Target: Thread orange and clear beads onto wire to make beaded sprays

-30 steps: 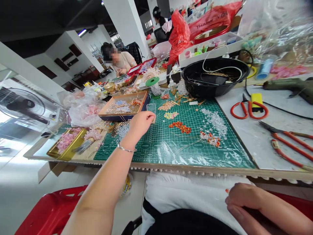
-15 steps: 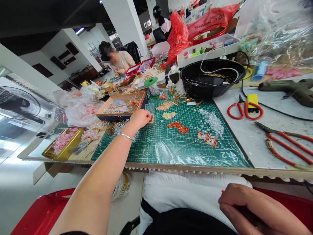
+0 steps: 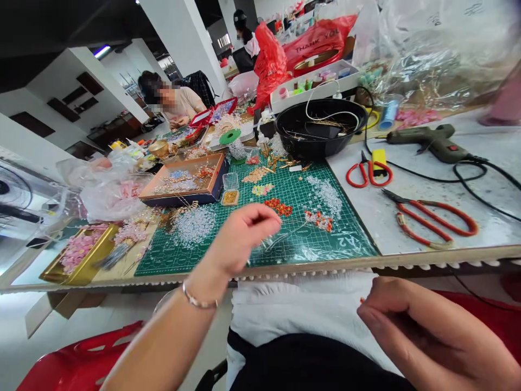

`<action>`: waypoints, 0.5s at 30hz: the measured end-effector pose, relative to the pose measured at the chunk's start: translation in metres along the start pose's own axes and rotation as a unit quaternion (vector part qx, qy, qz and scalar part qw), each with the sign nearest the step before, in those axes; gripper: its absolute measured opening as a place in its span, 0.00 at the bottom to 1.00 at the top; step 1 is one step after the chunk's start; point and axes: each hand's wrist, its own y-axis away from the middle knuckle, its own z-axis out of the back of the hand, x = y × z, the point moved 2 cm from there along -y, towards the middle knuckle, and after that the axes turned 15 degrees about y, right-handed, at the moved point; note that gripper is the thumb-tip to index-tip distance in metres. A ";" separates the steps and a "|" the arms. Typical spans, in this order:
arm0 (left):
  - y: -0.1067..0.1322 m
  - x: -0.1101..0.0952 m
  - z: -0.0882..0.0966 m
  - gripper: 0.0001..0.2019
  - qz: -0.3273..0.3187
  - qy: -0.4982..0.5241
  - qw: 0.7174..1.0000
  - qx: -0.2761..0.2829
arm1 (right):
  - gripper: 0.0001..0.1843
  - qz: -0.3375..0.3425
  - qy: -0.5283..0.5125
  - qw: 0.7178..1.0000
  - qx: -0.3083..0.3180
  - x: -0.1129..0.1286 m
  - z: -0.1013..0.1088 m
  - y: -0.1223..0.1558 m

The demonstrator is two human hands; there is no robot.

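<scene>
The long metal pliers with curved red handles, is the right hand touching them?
Apart: in the head view, the wooden table edge shows between the right hand and the pliers.

A slim, silvery bracelet circles my left wrist, small raised bits along its band. My left forearm is bare. My top is black; wrinkled white fabric covers my lap.

Craft workshop, beadwork by look of it. Worktable with green cutting mat, heaps of clear beads and orange beads, red-handled pliers, corded glue gun. Co-worker bent over crowded spot beyond. White pillar, caged fan, tube light overhead.
</scene>
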 end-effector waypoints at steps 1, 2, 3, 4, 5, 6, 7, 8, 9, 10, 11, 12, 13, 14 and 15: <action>0.020 -0.008 -0.018 0.10 -0.005 0.053 0.998 0.030 | 0.09 0.005 -0.005 1.000 -0.011 0.003 0.003 -0.001; 0.039 -0.014 -0.035 0.09 -0.005 0.183 0.980 0.073 | 0.07 0.012 -0.006 1.000 -0.023 0.005 0.005 -0.001; 0.055 -0.020 -0.051 0.08 0.005 0.284 0.951 0.120 | 0.06 0.022 -0.006 0.999 -0.032 0.008 0.007 -0.002; 0.069 -0.023 -0.063 0.08 0.016 0.352 0.926 0.138 | 0.06 0.035 -0.003 0.999 -0.039 0.011 0.008 -0.003; 0.079 -0.025 -0.072 0.08 0.028 0.403 0.903 0.146 | 0.06 0.049 0.004 0.998 -0.044 0.013 0.009 -0.005; 0.087 -0.026 -0.078 0.08 0.042 0.434 0.887 0.150 | 0.06 0.063 0.011 0.997 -0.045 0.016 0.009 -0.005; 0.092 -0.026 -0.082 0.08 0.056 0.451 0.878 0.150 | 0.07 0.077 0.020 0.996 -0.043 0.018 0.009 -0.006; 0.094 -0.025 -0.084 0.08 0.069 0.461 0.871 0.154 | 0.07 0.089 0.028 0.995 -0.040 0.020 0.009 -0.006; 0.096 -0.024 -0.085 0.09 0.081 0.466 0.866 0.158 | 0.08 0.097 0.035 0.994 -0.039 0.021 0.009 -0.006; 0.097 -0.024 -0.085 0.09 0.089 0.471 0.863 0.163 | 0.08 0.105 0.039 0.993 -0.039 0.022 0.008 -0.005; 0.097 -0.023 -0.084 0.10 0.095 0.473 0.860 0.166 | 0.08 0.113 0.040 0.992 -0.044 0.023 0.008 -0.005; 0.098 -0.023 -0.083 0.10 0.100 0.475 0.858 0.167 | 0.09 0.120 0.040 0.991 -0.045 0.024 0.008 -0.004; 0.098 -0.023 -0.083 0.11 0.103 0.476 0.857 0.166 | 0.09 0.126 0.040 0.990 -0.048 0.024 0.008 -0.004; 0.098 -0.023 -0.082 0.11 0.106 0.476 0.857 0.165 | 0.10 0.130 0.042 0.989 -0.052 0.025 0.008 -0.005; 0.098 -0.023 -0.082 0.12 0.110 0.476 0.857 0.165 | 0.10 0.131 0.046 0.989 -0.052 0.025 0.007 -0.005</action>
